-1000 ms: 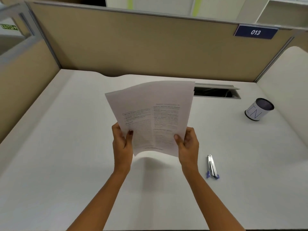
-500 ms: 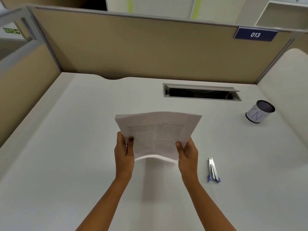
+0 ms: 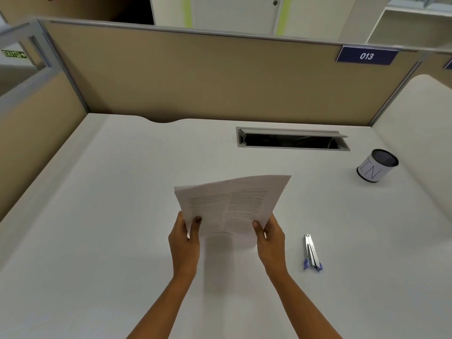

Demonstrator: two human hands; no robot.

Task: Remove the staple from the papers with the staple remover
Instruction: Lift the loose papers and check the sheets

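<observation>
The left hand and right hand are bare, and so are the left forearm and right forearm down to the bottom edge of the view. The left thumbnail wears dark reddish-brown polish. The right thumbnail is too blurred to judge.

**What we can read**

Above and right of the cable slot we read "013" in white on a blue plate. Right of the slot, a white cup bears "IN". Print on the papers, nearer us than the slot, is too fine to read.
</observation>
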